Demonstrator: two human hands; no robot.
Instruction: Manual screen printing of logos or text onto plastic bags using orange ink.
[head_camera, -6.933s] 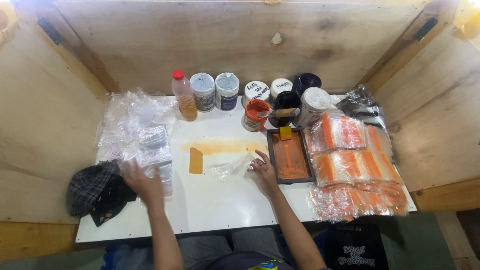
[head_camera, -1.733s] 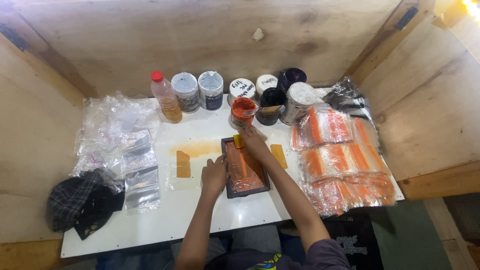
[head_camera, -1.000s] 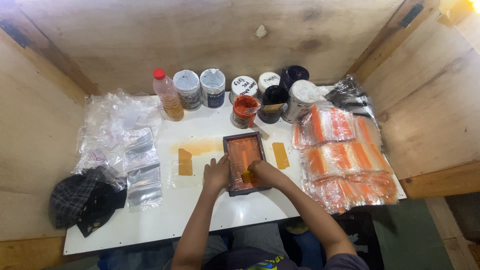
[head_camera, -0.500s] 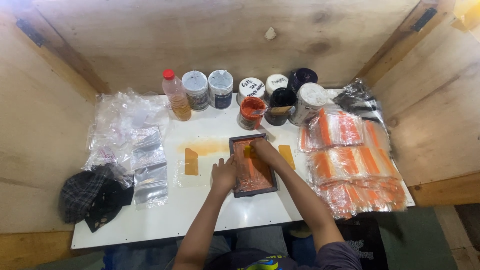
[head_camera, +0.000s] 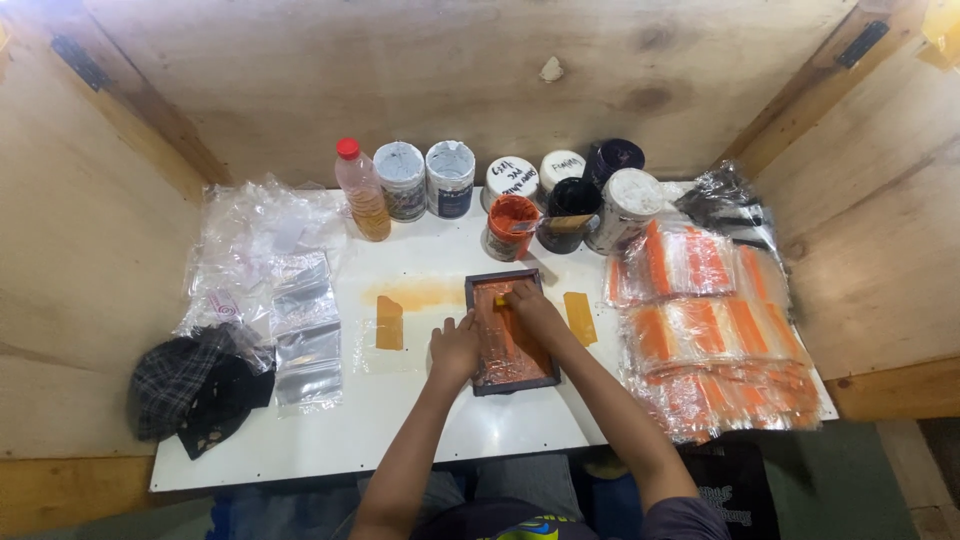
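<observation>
A small dark-framed printing screen (head_camera: 520, 372) smeared with orange ink lies on the white table (head_camera: 400, 430), over a clear plastic bag (head_camera: 395, 345). My left hand (head_camera: 455, 347) presses on the frame's left edge. My right hand (head_camera: 530, 305) is near the screen's far end, shut on a small yellow squeegee (head_camera: 500, 299) that touches the mesh. An orange tape strip (head_camera: 389, 322) sits left of the frame and another orange strip (head_camera: 579, 318) lies to its right.
Several ink jars (head_camera: 512, 180), an open orange ink pot (head_camera: 512, 225) and a bottle of amber liquid (head_camera: 362, 190) line the back. Clear bags (head_camera: 305, 330) and a dark checked cloth (head_camera: 190, 385) lie at left. Printed orange bags (head_camera: 715, 335) are piled at right. Wooden walls enclose the table.
The screen was moved from the right onto the bag. My right hand pulled the squeegee toward me, then pushed it back to the screen's far end; my left hand stayed on the frame.
</observation>
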